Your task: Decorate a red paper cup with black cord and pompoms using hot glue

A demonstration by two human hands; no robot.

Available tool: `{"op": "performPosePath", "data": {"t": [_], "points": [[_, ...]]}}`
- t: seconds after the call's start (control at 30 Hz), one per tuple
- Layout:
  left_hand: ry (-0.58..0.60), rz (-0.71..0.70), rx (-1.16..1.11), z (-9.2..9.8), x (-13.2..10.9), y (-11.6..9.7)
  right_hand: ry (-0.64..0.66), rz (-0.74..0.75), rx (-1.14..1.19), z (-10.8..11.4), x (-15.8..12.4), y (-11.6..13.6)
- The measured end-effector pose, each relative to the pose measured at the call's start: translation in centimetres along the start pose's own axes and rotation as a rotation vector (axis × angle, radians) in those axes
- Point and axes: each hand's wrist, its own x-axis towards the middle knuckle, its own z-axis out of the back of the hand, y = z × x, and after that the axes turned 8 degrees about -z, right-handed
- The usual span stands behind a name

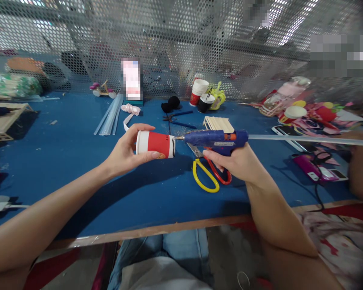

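My left hand (129, 148) is wrapped round a red and white paper cup (159, 144), which lies sideways above the table. Black yarn runs along the edge of the cup's right end, and a strand goes back from there to a black yarn ball (171, 104). In my right hand (234, 159) is a blue hot glue gun (214, 139) with a long clear glue stick out of its back. Its metal nozzle is at or very near the yarn-edged end; contact is hard to tell. Scissors with yellow and red handles (206, 177) lie below the gun.
Blue-handled pliers (178, 121), a pink ribbon roll (130, 108) and clear glue sticks (110, 117) lie behind the cup. More paper cups (199, 90) stand near the perforated metal screen (169, 48). Phones, a purple power bank (314, 169) and craft scraps crowd the right, beside another person's arm.
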Motion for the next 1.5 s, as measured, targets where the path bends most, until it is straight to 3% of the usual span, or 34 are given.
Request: {"op": "performPosePath", "data": {"t": [0.13,0.37,0.7,0.97,1.2,1.5], "points": [[-0.012,0.024,-0.015,0.00,0.02,0.01,-0.003,-0.041,0.033,0.05,-0.21,0.01],[-0.011,0.022,-0.003,-0.02,0.01,0.15,0.018,0.064,-0.040,0.14,-0.11,0.01],[-0.009,0.019,-0.027,-0.05,0.03,0.12,0.008,-0.074,0.077,0.13,-0.08,-0.06],[0.017,0.030,-0.063,0.07,0.11,0.30,0.103,-0.046,0.139,0.13,0.01,-0.10],[0.018,0.058,-0.087,0.14,0.08,0.18,0.059,-0.068,0.158,0.21,-0.05,-0.32],[0.017,0.025,-0.059,0.00,0.08,0.29,0.100,-0.041,0.106,0.16,0.06,-0.22]]}}
